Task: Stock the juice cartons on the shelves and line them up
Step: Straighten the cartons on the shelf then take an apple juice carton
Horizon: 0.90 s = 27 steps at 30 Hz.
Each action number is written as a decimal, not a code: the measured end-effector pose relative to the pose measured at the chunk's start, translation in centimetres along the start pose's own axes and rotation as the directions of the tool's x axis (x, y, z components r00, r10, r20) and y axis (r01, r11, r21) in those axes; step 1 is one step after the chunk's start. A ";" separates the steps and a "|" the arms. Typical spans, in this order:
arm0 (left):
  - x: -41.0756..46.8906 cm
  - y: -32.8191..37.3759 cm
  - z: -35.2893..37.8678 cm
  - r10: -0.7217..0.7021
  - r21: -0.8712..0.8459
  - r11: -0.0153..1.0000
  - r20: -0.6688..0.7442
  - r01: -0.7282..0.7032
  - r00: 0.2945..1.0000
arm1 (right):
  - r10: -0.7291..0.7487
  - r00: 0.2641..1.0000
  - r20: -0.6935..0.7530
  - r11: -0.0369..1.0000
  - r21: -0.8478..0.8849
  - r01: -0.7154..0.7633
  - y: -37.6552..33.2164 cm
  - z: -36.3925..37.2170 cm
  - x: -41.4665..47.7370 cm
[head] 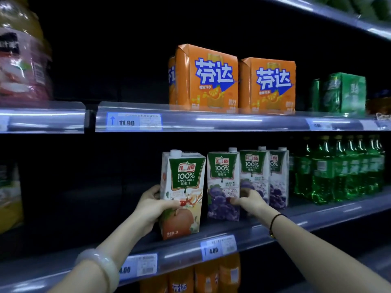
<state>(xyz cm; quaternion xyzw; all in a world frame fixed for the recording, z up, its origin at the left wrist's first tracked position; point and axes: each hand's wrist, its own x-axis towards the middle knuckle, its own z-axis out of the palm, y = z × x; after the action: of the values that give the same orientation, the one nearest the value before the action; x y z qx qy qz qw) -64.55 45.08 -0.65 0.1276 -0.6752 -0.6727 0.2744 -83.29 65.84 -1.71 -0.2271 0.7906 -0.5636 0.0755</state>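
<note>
Left hand (148, 206): fingers wrapped round the apple carton (184, 187); sets it at the lower shelf (296, 227) front, extending the row
Right hand (251, 200): bent fingers on the grape cartons (223, 178), seemingly steadying them; actual grip unclear

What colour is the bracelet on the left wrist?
The bangle is pale milky white, slightly translucent; the head view shows it best.

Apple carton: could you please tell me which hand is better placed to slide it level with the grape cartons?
Left. The left hand grips the apple carton, which sits forward of the row; the right hand is busy holding a grape carton.
</note>
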 end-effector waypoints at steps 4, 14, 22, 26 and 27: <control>0.1 0.4 1.8 0.027 0.021 0.999 0.056 -0.028 0.998 | 0.031 0.997 -0.076 0.994 -0.106 -0.039 0.2 -2.2 -2.1; 0.7 2.1 10.0 0.088 -0.024 0.996 0.286 -0.084 0.954 | 0.100 0.979 -0.179 0.969 -0.208 -0.137 2.1 -11.0 -8.0; -0.5 0.9 22.9 -0.002 0.008 1.000 0.495 -0.002 0.869 | 0.122 0.933 -0.340 0.926 -0.300 -0.230 6.9 -20.8 -12.3; -1.9 -0.2 31.6 -0.017 0.003 1.000 0.556 0.018 0.831 | 0.141 0.910 -0.390 0.883 -0.367 -0.294 10.0 -27.7 -14.8; -2.4 -0.5 33.8 -0.013 -0.009 1.000 0.569 0.022 0.822 | 0.150 0.906 -0.396 0.874 -0.376 -0.309 10.8 -29.6 -15.3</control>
<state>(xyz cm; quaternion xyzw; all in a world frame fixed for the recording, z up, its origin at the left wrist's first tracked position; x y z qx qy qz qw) -81.03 74.72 0.30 -0.0746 -0.7198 -0.6879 0.0558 -83.77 100.85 -3.36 -0.0357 0.9171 -0.3934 -0.0528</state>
